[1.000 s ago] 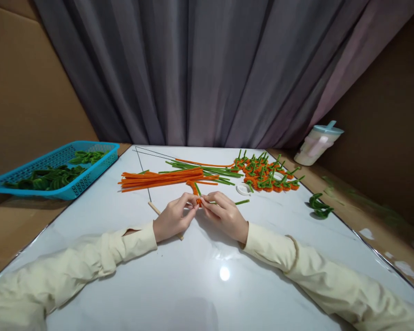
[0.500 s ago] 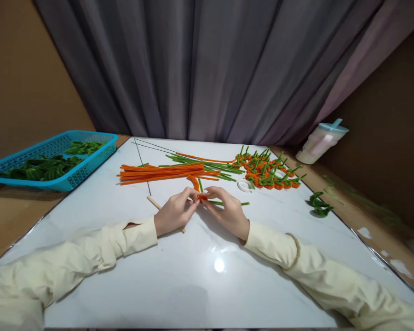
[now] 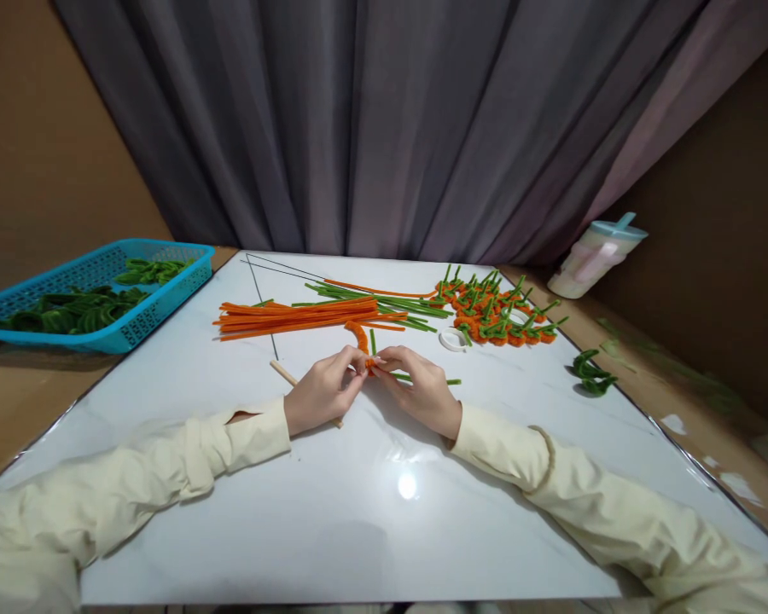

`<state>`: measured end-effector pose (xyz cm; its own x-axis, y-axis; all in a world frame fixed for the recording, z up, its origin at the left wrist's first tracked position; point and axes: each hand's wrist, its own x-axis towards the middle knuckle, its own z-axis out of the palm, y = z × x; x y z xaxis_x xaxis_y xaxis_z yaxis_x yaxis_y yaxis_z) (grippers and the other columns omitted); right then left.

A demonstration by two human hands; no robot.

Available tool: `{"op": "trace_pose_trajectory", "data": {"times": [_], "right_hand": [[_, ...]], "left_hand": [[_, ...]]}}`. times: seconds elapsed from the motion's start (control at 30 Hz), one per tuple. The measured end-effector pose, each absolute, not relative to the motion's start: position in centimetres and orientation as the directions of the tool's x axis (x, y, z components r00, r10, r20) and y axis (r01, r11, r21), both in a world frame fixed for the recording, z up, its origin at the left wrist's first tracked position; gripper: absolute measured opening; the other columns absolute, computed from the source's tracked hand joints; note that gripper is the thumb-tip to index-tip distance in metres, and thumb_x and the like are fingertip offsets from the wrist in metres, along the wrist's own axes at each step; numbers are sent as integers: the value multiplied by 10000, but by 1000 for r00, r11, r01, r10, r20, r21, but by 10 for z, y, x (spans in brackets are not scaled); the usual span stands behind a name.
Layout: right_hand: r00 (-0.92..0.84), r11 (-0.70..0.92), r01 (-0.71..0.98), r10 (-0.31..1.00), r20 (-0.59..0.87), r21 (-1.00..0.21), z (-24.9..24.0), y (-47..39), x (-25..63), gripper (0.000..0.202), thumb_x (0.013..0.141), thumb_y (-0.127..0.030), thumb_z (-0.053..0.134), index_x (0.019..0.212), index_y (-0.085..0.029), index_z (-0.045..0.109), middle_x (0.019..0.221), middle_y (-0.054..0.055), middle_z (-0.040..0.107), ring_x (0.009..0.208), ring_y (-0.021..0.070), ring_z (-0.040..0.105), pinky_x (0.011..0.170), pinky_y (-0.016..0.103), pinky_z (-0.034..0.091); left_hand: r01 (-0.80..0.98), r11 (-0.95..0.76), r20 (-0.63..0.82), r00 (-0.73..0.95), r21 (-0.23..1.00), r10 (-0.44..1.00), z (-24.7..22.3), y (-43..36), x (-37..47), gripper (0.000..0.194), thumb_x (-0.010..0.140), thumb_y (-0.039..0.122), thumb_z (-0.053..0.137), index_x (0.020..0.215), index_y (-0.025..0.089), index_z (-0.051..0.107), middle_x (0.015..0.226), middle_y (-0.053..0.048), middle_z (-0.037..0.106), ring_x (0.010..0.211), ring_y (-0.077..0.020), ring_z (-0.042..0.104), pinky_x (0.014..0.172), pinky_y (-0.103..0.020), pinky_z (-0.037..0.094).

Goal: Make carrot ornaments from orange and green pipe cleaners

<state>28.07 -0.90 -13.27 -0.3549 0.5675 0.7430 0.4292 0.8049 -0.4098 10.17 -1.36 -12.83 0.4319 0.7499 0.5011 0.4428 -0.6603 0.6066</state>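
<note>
Two hands are seen at the middle of the white counter (image 3: pixel 358 512); the left hand (image 3: pixel 320 394) and the right hand (image 3: pixel 419 390) meet fingertip to fingertip, and the fingers of both are pinched on one orange pipe cleaner (image 3: pixel 362 344), whose free end curls away toward 12 o'clock; one short green stem (image 3: pixel 372 341) stands up just beside it, and whether a finger grips it cannot be told; one wooden stick (image 3: pixel 284 373) lies under the left hand, pointing to 10 o'clock; at 11 o'clock one bundle of orange pipe cleaners (image 3: pixel 294 318) is laid, too many to count, with one bundle of green pipe cleaners (image 3: pixel 384 303) touching it at 1 o'clock; one heap of finished orange pieces (image 3: pixel 499 320) with green stems is seen at 2 o'clock, uncounted, and one white ring (image 3: pixel 452 339) just beside it; one blue basket (image 3: pixel 112 328) of green loops stands off the counter at 9 o'clock; one lidded cup (image 3: pixel 595 254) is at 2 o'clock; a grey curtain (image 3: pixel 384 128) closes the back, between brown walls
</note>
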Motion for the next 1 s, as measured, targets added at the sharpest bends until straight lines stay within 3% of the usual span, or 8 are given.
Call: {"op": "trace_pose_trajectory", "data": {"times": [0.17, 0.27, 0.4, 0.5, 0.67, 0.8, 1.0], "right_hand": [[-343, 801, 431, 571, 746, -415, -132, -9, 280, 132, 834, -140, 539, 948, -190, 495, 842, 40, 643, 727, 128, 665, 651, 223, 542], [-308, 803, 434, 559, 770, -409, -133, -8, 279, 157, 840, -157, 538, 985, -195, 488, 856, 39, 649, 728, 132, 671, 658, 231, 550], [-259, 808, 458, 520, 814, -370, -134, -5, 280, 217, 834, -161, 555, 1034, -205, 487, 833, 32, 651, 719, 139, 667, 668, 254, 554], [-270, 842, 440, 456, 848, -312, -134, -4, 282, 246, 829, -125, 549, 1052, -211, 495, 859, 38, 641, 731, 131, 647, 673, 256, 551], [-332, 866, 402, 441, 834, -298, -133, -4, 283, 211, 853, -127, 491, 1047, -203, 526, 832, 52, 618, 751, 140, 609, 662, 267, 541], [-354, 868, 386, 453, 818, -313, -130, -8, 281, 202, 862, -127, 472, 1042, -197, 530, 833, 59, 616, 765, 142, 605, 676, 267, 535], [-396, 889, 357, 422, 815, -287, -125, -12, 281, 205, 864, -105, 456, 1041, -176, 530, 820, 70, 604, 753, 137, 598, 673, 257, 528]], "left_hand": [[424, -630, 471, 425, 651, 773, -127, -13, 103, 57, 828, 160, 465, 868, 194, 444, 945, -50, 625, 826, -146, 632, 736, -265, 506], [358, -563, 444, 365, 744, 818, -124, -11, 104, 90, 813, 201, 510, 856, 190, 432, 898, -46, 602, 841, -149, 615, 736, -277, 515], [125, -335, 293, 272, 934, 917, -116, -4, 106, 212, 773, 285, 578, 877, 182, 425, 901, -43, 579, 850, -153, 598, 678, -277, 541], [-7, -81, 81, 222, 997, 972, -105, -1, 107, 229, 784, 332, 563, 893, 159, 458, 775, -21, 582, 684, -129, 608, 621, -273, 535], [-96, 323, -237, 495, 941, 836, -99, -2, 108, 319, 819, 435, 531, 855, 119, 544, 702, -50, 597, 539, -105, 568, 523, -235, 495], [-230, 440, -218, 620, 868, 754, -111, 0, 106, 284, 815, 400, 571, 837, 120, 610, 736, -36, 592, 584, -63, 536, 536, -159, 451], [-243, 398, -179, 611, 885, 771, -113, 1, 107, 203, 817, 318, 589, 790, 123, 636, 738, -22, 580, 604, -53, 506, 551, -149, 413]]}}
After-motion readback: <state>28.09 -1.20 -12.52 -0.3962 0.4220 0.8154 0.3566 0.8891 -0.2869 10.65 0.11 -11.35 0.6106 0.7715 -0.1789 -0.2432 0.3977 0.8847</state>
